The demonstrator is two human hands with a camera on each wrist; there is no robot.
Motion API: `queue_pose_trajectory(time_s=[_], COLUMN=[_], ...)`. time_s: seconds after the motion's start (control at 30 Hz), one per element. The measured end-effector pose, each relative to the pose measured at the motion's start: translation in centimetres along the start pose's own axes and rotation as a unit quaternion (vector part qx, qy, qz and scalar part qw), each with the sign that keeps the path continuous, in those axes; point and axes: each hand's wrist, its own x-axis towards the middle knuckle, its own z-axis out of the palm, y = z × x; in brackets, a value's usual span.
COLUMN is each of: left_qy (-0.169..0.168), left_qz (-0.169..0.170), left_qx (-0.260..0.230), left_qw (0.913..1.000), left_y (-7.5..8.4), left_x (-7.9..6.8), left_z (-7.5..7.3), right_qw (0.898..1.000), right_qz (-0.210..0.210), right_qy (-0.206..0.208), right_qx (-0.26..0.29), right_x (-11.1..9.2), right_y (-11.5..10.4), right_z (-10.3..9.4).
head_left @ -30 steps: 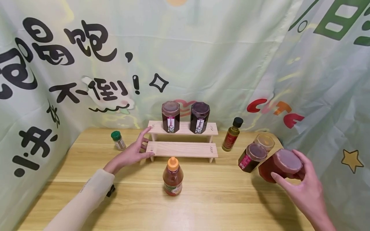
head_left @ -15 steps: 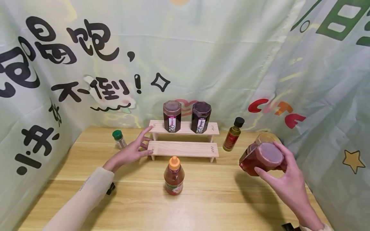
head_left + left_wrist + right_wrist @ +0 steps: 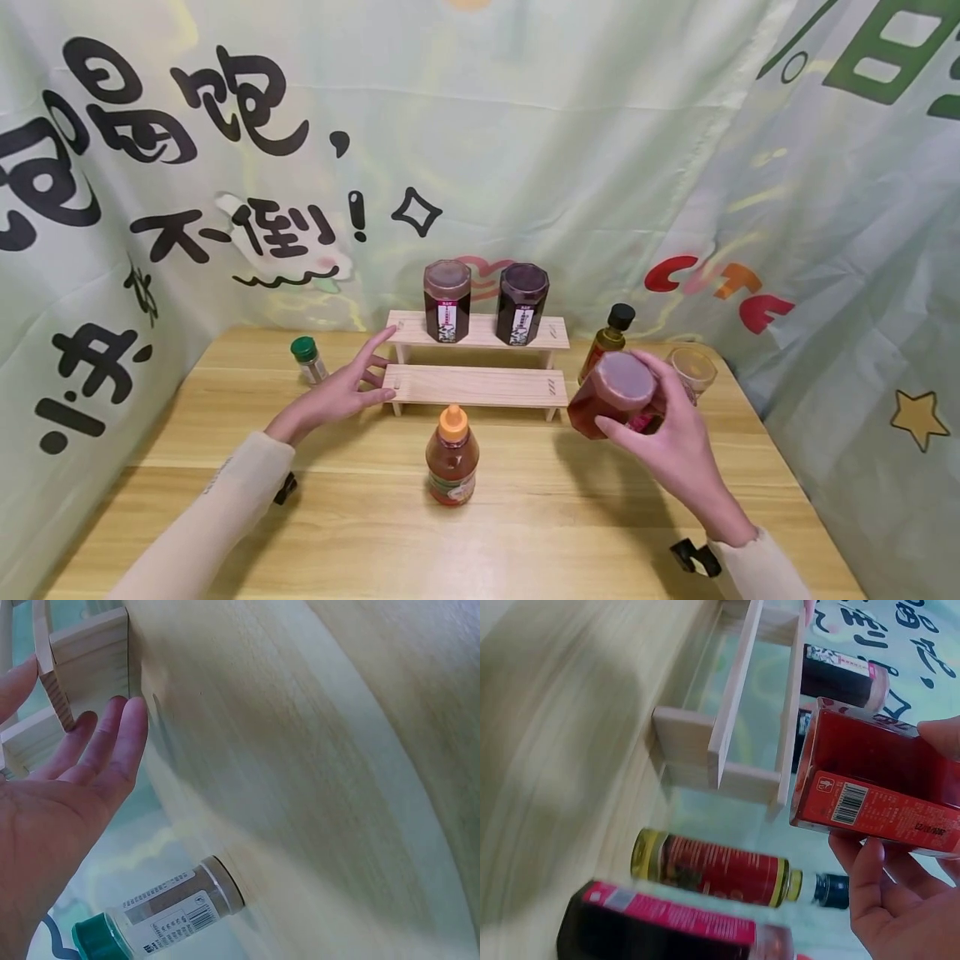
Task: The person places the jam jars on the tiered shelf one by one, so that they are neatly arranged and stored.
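My right hand (image 3: 671, 442) holds an octagonal jar (image 3: 611, 392) of dark red contents, tilted, just right of the lower tier. Its red label with a barcode faces the right wrist camera. My left hand (image 3: 341, 392) is at the left end of a two-tier wooden shelf (image 3: 472, 386), its thumb on the lower tier's end and a finger reaching the upper tier. In the left wrist view the board end (image 3: 56, 694) lies between its digits. Two dark jars, a left one (image 3: 447, 321) and a right one (image 3: 519, 321), stand on the upper tier.
An orange-capped squeeze bottle (image 3: 452, 467) stands in front of the shelf. A green-capped shaker (image 3: 308, 360) is at the left. An oil bottle (image 3: 609, 337), a dark jar with a pink label (image 3: 667, 922) and a pale-lidded jar (image 3: 692, 371) stand at the right. Curtains surround the table.
My right hand has carried the red jar leftward over the table, from beside the right-hand jars to near the shelf's right end. My left hand has stayed at the shelf.
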Motion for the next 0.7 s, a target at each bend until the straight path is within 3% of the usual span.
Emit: queue_pose_trajectory(time_s=[0.23, 0.43, 0.7], left_qy=[-0.003, -0.01, -0.015], left_qz=[-0.003, 0.003, -0.002], left_qx=[0.007, 0.002, -0.007], left_qw=[1.0, 0.9999, 0.9999], left_y=[-0.1, -0.2, -0.3], left_x=[-0.1, 0.1, 0.1], left_z=[-0.2, 0.0, -0.1], right_qw=[0.999, 0.999, 0.998], right_qz=[-0.034, -0.028, -0.028], right_qy=[-0.012, -0.021, -0.039], right_qx=[0.008, -0.001, 0.043], right_x=[1.7, 2.8, 4.0], right_y=[-0.1, 0.0, -0.5], right_z=[2.9, 5.7, 9.5])
